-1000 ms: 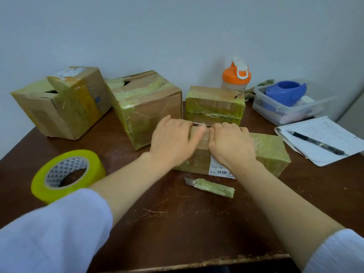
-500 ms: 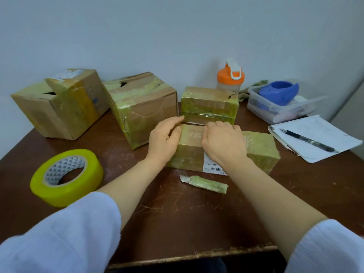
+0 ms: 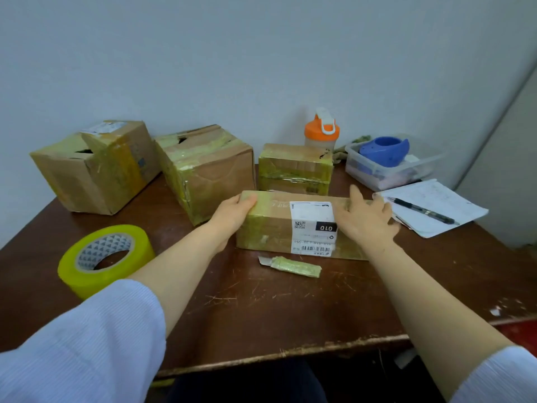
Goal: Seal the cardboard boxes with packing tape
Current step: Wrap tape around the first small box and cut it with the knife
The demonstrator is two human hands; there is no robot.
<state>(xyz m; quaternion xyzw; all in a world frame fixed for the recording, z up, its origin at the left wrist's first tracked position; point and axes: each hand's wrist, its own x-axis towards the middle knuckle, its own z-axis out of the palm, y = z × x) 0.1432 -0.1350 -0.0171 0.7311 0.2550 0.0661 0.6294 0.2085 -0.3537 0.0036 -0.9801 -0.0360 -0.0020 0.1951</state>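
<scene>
One tape roll (image 3: 106,257) lying near left. One taped cutter (image 3: 293,266). Four boxes: long box (image 3: 270,228) mid-table, left hand (image 3: 232,216) gripping its left end, right hand (image 3: 367,223) resting flat on its right; hands now parted, label (image 3: 312,216) uncovered. Far: left box (image 3: 96,170), middle box (image 3: 209,173), right box (image 3: 293,167). Scratched brown table (image 3: 261,309); pale wall (image 3: 261,53).

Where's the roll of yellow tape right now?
In the head view, the yellow tape roll lies flat on the table's left side, in front of the leftmost cardboard box.
</scene>
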